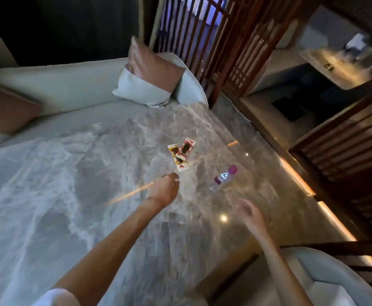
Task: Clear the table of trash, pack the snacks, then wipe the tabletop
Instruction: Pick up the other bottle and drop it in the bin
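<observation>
From the head view, the one view there is, a big grey marble counter (74, 173) fills most of the room in front of the person, and very little lies on it. Two snack packets (181, 153), white-edged with dark middles and red marks, lie crossed one over the other toward the far side. Just right of them a clear water bottle (223, 178) with a purple cap lies on its side, cap pointing away. The left hand (166, 188) is stretched out low over the marble, its knuckles near the closer end of the packets; the fingers are curled under and I cannot tell whether that grip holds anything or is simply clenched. There may be a pale, clear wrapper or sheet on the counter just beyond it, but blur makes that uncertain. The right hand (250, 214) hangs in the air nearer the body, fingers loose and spread, its grip released and holding nothing, well short of the bottle. I would judge the clearing has barely started, with the packets the likely first pick. The risks seem plain enough: the bottle on its side could roll on polished stone toward the right edge if a wrist brushes it, and the stacked packets could slide apart and skate away if only the top one is pinched. A sofa with pink and white cushions (152, 74) sits behind the counter.
</observation>
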Available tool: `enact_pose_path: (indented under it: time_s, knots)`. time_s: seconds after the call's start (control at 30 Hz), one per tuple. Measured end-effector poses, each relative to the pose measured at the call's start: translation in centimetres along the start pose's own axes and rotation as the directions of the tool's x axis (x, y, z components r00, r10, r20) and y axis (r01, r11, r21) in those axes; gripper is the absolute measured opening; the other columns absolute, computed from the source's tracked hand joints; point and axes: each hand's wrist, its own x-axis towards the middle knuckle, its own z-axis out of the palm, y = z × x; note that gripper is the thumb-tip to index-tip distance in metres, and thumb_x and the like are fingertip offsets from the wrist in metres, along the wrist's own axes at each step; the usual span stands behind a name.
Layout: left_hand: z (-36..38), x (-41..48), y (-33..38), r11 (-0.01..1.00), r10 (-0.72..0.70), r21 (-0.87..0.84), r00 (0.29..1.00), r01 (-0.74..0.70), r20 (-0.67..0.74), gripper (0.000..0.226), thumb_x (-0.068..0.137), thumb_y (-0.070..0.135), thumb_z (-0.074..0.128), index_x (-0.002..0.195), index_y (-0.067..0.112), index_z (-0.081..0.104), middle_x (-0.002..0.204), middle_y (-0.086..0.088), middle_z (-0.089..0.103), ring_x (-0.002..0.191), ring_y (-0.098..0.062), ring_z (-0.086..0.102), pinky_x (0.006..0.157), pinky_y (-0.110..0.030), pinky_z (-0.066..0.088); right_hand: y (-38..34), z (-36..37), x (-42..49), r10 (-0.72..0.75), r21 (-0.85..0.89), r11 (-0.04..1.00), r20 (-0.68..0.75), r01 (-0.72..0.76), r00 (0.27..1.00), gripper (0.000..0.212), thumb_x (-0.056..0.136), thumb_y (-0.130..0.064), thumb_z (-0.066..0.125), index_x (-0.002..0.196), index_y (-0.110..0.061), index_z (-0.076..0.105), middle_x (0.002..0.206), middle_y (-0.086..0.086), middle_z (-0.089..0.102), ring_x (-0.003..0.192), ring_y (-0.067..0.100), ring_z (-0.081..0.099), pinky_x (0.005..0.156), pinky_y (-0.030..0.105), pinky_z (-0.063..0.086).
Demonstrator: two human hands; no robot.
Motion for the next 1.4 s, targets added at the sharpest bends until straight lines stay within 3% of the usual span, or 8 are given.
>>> enact_pose_path:
  time_s: [0.07,0.27,0.47,0.63,0.83,1.1,1.23,1.4]
  knots:
    - [3.0,2.5,3.9,1.000,-0.015,0.007,0.999,0.015,0.035,0.038,0.097,0.030,0.045,0.133,0.020,0.052,0.131,-0.013,0.062,0.120,-0.034,0.058,0.099,-0.043,0.047,2.2,-0.8,3.8,0.044,0.064,0.997,0.034,-0.046,0.998,0.035,0.090,-0.007,0.066,0.124,-0.001,0.058,0.114,0.015,0.065,0.108,0.027,0.059,0.093,0.039,0.046]
    - [9.1,7.9,14.0,0.994,0.097,0.040,0.984,-0.104,0.150,0.077,0.093,0.031,0.058,0.154,0.012,0.015,0.153,-0.018,0.032,0.138,-0.036,0.038,0.111,-0.047,0.036,3.5,-1.8,9.9,0.003,0.180,0.983,0.144,-0.029,0.990,0.056,0.088,-0.002,0.066,0.140,-0.003,0.044,0.140,0.016,0.054,0.130,0.026,0.051,0.112,0.042,0.040]
    - [11.2,11.7,17.2,0.967,0.141,0.188,0.975,-0.173,0.171,0.052,0.093,0.023,0.058,0.142,0.011,0.044,0.144,-0.011,0.047,0.131,-0.031,0.047,0.111,-0.039,0.037,2.5,-1.4,13.7,-0.054,0.122,0.992,0.261,0.023,0.964,0.078,0.087,-0.020,0.070,0.153,-0.019,0.028,0.157,0.004,0.035,0.142,0.020,0.039,0.117,0.044,0.034]
    - [11.2,12.4,16.9,0.967,0.139,0.187,0.972,-0.175,0.190,0.026,0.094,0.016,0.055,0.118,0.006,0.061,0.116,-0.014,0.064,0.107,-0.030,0.061,0.094,-0.037,0.050,2.5,-0.4,14.7,-0.082,0.092,0.994,0.360,0.052,0.929,0.076,0.086,-0.022,0.070,0.152,-0.021,0.031,0.154,-0.001,0.039,0.142,0.019,0.039,0.118,0.043,0.032]
    - [8.3,10.1,12.1,0.933,-0.210,-0.307,0.977,0.190,-0.034,0.011,0.094,0.009,0.056,0.103,0.004,0.060,0.096,-0.019,0.063,0.085,-0.029,0.061,0.073,-0.046,0.059,1.7,0.4,13.8,-0.216,0.063,0.976,0.425,0.209,0.879,0.056,0.082,-0.013,0.073,0.134,-0.014,0.051,0.130,-0.004,0.055,0.121,0.012,0.053,0.104,0.027,0.041]
    - [1.1,-6.4,-0.5,0.443,-0.616,-0.856,0.784,0.265,-0.077,0.019,0.098,0.019,0.053,0.092,0.004,0.062,0.081,-0.014,0.067,0.061,-0.022,0.069,0.054,-0.033,0.060,-6.4,6.0,8.1,-0.283,0.265,0.956,0.712,0.128,0.642,0.056,0.077,-0.002,0.078,0.127,-0.008,0.053,0.124,0.000,0.057,0.110,0.007,0.055,0.097,0.021,0.046]
    - [-0.9,-16.9,-4.7,0.430,-0.724,-0.896,0.636,0.113,-0.267,0.023,0.097,0.017,0.055,0.095,-0.004,0.065,0.078,-0.016,0.065,0.054,-0.015,0.063,0.056,-0.027,0.058,-11.7,11.6,1.8,-0.335,0.295,0.942,0.792,0.160,0.510,0.048,0.077,-0.022,0.081,0.120,-0.027,0.060,0.117,-0.018,0.059,0.101,-0.011,0.055,0.080,0.007,0.047]
    - [-1.6,-31.2,-7.7,0.486,-0.823,-0.873,0.321,-0.031,-0.469,0.021,0.098,0.010,0.052,0.095,-0.005,0.066,0.080,-0.018,0.066,0.062,-0.023,0.057,0.053,-0.021,0.054,-16.3,19.5,-9.7,-0.380,0.303,0.909,0.886,0.286,0.267,0.040,0.076,-0.018,0.082,0.110,-0.030,0.065,0.112,-0.015,0.062,0.094,-0.014,0.062,0.077,0.006,0.048]
